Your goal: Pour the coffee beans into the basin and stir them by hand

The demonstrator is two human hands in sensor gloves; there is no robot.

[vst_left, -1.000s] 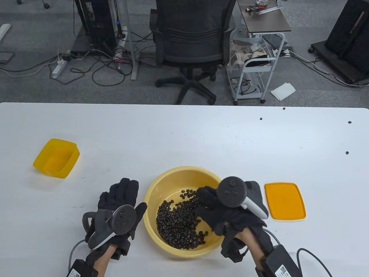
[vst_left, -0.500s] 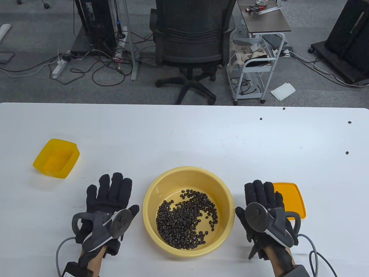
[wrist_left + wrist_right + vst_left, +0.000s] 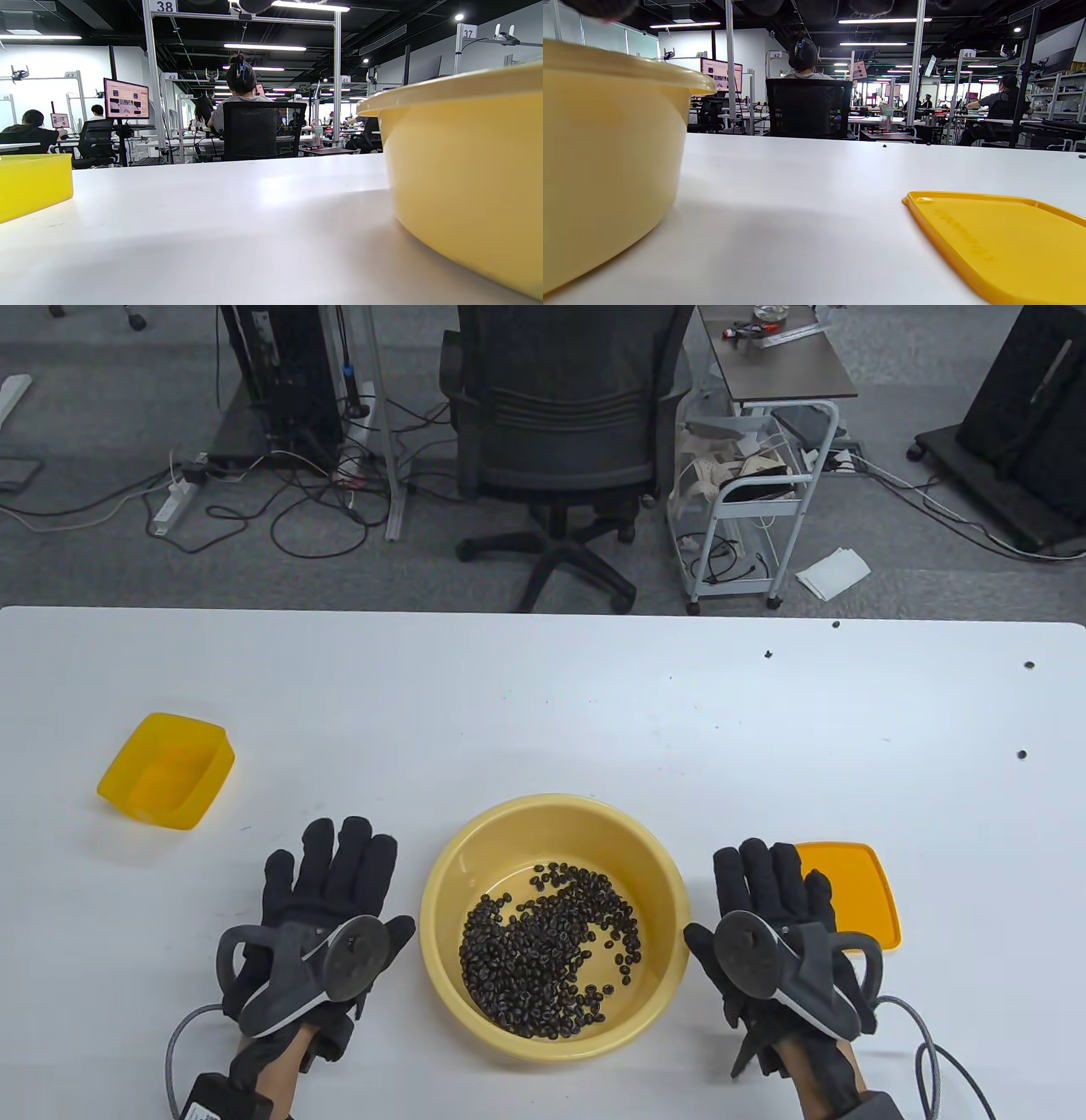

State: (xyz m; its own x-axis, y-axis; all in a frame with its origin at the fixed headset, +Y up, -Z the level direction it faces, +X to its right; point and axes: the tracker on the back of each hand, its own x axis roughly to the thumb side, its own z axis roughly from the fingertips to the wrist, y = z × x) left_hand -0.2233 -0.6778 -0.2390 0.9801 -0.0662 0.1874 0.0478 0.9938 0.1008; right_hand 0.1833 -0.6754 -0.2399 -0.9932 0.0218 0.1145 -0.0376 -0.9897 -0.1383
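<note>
A second ago the right hand was stirring in the basin; now both hands lie flat and empty on the worktop, the left hand opposite. The coffee beans sit inside the basin near the front edge, so the task looks finished.

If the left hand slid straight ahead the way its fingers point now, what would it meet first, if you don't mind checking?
Probably nothing: the left hand points up the bare table, between the yellow box and the basin. The way looks free to the far edge.

One basin, one box, one lid, two gloved hands.
</note>
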